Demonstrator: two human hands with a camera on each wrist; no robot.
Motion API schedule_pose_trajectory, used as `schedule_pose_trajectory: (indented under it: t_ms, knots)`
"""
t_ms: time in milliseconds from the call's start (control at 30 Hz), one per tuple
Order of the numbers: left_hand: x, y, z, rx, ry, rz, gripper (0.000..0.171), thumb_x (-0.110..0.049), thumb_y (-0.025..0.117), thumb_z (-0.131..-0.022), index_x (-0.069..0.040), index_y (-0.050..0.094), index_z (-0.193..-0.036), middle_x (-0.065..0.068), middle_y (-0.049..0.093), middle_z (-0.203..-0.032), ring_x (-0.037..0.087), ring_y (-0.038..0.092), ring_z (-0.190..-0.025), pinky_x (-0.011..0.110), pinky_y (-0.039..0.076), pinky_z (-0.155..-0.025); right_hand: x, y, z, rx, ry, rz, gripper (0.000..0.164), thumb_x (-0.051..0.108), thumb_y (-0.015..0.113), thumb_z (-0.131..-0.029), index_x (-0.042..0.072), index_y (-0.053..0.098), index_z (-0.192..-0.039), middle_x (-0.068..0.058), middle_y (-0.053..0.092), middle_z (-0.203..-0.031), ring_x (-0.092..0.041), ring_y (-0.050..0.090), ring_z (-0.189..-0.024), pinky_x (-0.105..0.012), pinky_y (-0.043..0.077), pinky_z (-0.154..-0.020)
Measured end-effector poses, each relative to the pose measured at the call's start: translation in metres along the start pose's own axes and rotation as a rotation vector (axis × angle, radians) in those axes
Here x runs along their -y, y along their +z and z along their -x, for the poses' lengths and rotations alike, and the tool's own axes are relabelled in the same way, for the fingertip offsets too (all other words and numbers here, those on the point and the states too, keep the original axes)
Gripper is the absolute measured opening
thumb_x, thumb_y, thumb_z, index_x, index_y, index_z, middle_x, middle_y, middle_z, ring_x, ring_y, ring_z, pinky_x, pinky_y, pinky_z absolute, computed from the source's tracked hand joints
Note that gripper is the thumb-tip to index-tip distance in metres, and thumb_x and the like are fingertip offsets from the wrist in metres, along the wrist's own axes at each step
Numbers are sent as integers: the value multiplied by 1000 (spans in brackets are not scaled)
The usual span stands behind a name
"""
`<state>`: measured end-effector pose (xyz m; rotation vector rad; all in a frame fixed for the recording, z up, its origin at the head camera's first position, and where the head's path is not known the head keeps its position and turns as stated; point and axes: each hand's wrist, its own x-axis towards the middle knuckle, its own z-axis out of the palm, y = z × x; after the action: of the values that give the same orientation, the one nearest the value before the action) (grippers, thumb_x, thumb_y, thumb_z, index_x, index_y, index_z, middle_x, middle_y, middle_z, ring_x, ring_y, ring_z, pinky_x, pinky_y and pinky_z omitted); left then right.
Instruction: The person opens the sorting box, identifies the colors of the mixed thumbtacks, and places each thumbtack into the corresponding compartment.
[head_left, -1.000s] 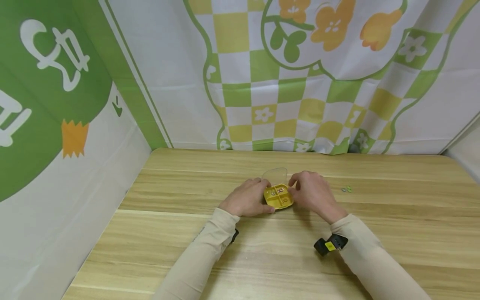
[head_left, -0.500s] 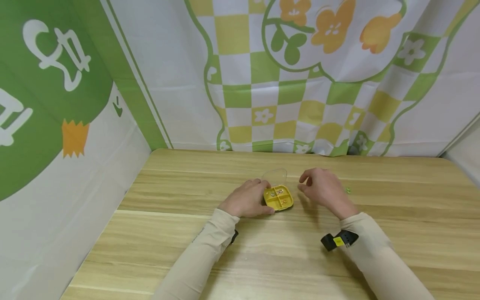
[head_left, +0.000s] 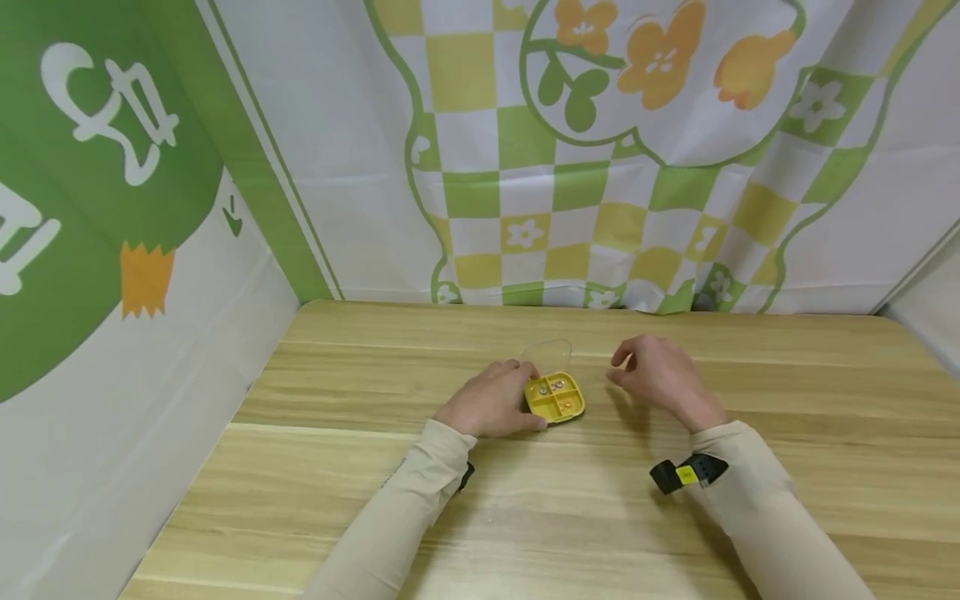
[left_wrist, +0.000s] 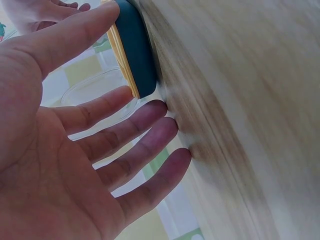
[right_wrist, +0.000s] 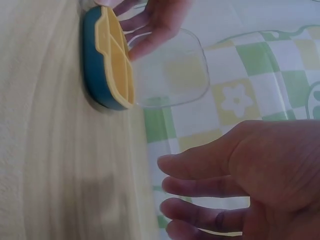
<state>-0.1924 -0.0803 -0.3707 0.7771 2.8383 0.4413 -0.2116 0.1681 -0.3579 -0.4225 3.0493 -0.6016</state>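
Observation:
A small four-compartment pill box (head_left: 548,409), yellow inside over a dark teal base (left_wrist: 137,50), sits on the wooden table. Its clear lid (right_wrist: 175,75) is swung open at the back. Small ring-like pieces (head_left: 558,385) lie in several of the compartments. My left hand (head_left: 487,404) pinches the box at its left, thumb at the near side and index finger at the far edge, other fingertips down at the table. Apart from the box, to its right, my right hand (head_left: 663,379) hovers with loosely bent fingers and a gap between thumb and fingers; nothing shows in it.
The wooden table (head_left: 337,467) reaches back to a checked, flowered cloth (head_left: 525,192). A green and white sheet (head_left: 255,333) hangs along the left side. Black bands with small devices (head_left: 686,475) are on the wrists.
My right hand has drawn away from the box toward the right. The small green pieces on the table there are now hidden behind it. My left hand and the box stay put.

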Motion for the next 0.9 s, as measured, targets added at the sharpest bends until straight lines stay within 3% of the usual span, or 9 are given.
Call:
schedule_pose_trajectory:
  t_ms: [433,900]
  knots:
    - [0,2,0,-8,4,-6,66,-47,69,-76,-9,49,-127,4,54,-117,19,50,-106,31,39,-92,-23,-20,0,47,65,11,31,32,64,-82,7,66,-100,-5,64,-86,-19,57,-74,-37,44,-62]
    - [0,1,-1,-1,-6,7,66,-46,70,-76,-9,49,-127,4,54,-117,19,50,-106,31,39,-92,-49,-32,4,72,126,13,28,30,65,-80,8,67,-96,-9,63,-91,-21,56,-75,-38,44,-63]
